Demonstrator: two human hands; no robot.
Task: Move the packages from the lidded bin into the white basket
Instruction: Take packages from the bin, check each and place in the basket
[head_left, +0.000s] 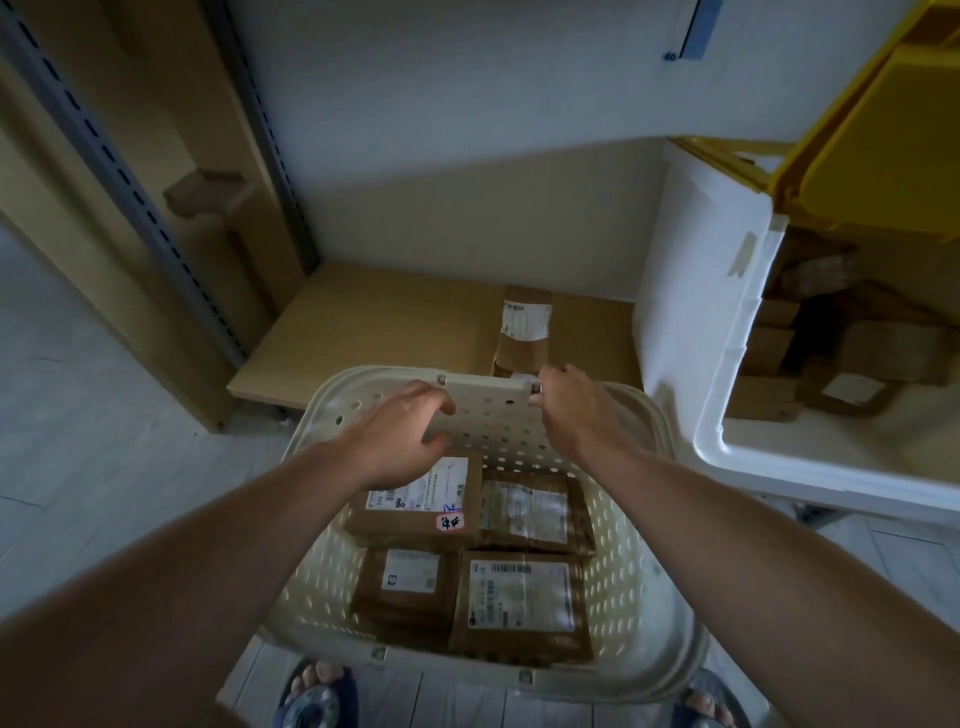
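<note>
Your feet (317, 696) crowd the white basket (639, 545), holding four packages (519, 597); more wait in the lidded bin (737, 415) at three o'clock. Left hand (402, 431) and right hand (569, 410) curl on its far handle (488, 387): tugging could tip it.

The view is dim and yellowish. The white bin wall (701, 270) at two o'clock catches the brightest light. Wide-angle distortion bends edges at nine o'clock; the hands look slightly soft.
</note>
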